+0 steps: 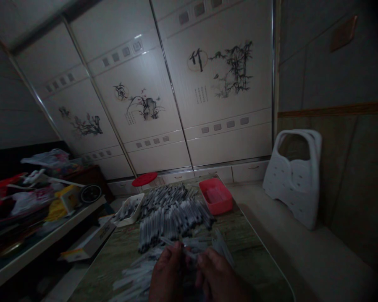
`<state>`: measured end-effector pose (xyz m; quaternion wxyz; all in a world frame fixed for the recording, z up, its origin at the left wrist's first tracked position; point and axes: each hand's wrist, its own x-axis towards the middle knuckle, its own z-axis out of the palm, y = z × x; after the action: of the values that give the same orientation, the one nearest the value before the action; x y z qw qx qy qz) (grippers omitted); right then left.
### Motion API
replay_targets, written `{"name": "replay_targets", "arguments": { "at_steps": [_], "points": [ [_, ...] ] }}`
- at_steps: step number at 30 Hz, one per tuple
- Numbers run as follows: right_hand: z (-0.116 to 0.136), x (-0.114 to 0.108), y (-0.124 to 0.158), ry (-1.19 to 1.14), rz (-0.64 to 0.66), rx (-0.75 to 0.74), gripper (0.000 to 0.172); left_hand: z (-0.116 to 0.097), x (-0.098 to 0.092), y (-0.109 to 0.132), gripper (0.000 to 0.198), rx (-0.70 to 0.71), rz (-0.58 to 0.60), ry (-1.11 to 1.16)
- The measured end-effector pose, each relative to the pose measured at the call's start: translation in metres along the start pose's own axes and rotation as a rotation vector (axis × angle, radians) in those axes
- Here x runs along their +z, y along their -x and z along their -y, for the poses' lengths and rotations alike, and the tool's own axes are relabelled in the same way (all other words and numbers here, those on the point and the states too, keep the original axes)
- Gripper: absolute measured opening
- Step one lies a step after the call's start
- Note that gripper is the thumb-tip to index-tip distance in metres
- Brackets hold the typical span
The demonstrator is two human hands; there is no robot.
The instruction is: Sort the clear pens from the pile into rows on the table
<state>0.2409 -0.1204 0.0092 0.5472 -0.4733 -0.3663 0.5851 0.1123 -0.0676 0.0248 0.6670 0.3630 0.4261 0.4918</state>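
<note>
My left hand (166, 272) and my right hand (219, 277) sit close together at the bottom of the view, over the near edge of a wood-patterned table (255, 256). A slim pen or refill (176, 245) runs through my left fingers, pointing up and to the left. My right fingers are bunched just beside it, near more loose tubes, and what they hold is hidden. A large heap of slim grey-and-white pens (173, 218) lies directly beyond my hands. More pale tubes (135, 277) are spread to the lower left.
A pink plastic tray (216, 196) and a white tray of pens (129, 212) stand at the table's far side. A red round stool top (145, 179) is behind it. A cluttered shelf (40, 222) is on the left, and a white plastic seat (292, 178) stands on a ledge at right.
</note>
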Motion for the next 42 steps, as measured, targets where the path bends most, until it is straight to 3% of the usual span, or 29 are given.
{"name": "replay_targets", "arguments": {
  "at_steps": [3,8,13,19,24,29,33,38,40,42],
  "points": [
    [0.001,0.000,-0.001,0.013,0.016,-0.033,0.044,0.000,-0.001,0.001,0.039,-0.005,0.025,-0.018],
    [0.001,-0.001,-0.001,0.036,0.008,0.019,0.056,-0.001,0.001,0.000,0.038,0.012,0.013,-0.049],
    [0.004,-0.001,0.002,0.026,0.014,-0.019,0.045,-0.001,0.005,0.002,0.040,0.016,-0.023,-0.028],
    [-0.006,0.001,-0.004,-0.077,-0.010,0.014,0.062,-0.001,0.004,0.002,0.039,0.022,-0.017,-0.050],
    [-0.008,-0.003,-0.006,-0.028,0.004,-0.024,0.042,0.002,0.000,-0.001,0.040,0.019,-0.038,-0.066],
    [-0.012,0.000,-0.006,0.172,-0.106,-0.111,0.015,0.002,-0.001,-0.003,0.045,0.049,-0.089,-0.099],
    [-0.020,0.005,-0.009,0.237,-0.161,-0.188,0.014,-0.005,0.001,-0.002,0.050,0.056,-0.133,-0.163],
    [-0.016,0.004,-0.010,0.143,-0.075,-0.071,0.017,-0.008,0.004,0.000,0.050,-0.048,-0.009,-0.016],
    [-0.013,0.001,-0.009,0.127,-0.062,-0.056,0.018,-0.007,0.004,0.001,0.057,-0.049,0.031,0.016],
    [-0.012,0.000,-0.008,0.111,-0.052,-0.069,0.017,-0.007,0.002,0.001,0.052,-0.048,0.042,-0.001]
  ]
}}
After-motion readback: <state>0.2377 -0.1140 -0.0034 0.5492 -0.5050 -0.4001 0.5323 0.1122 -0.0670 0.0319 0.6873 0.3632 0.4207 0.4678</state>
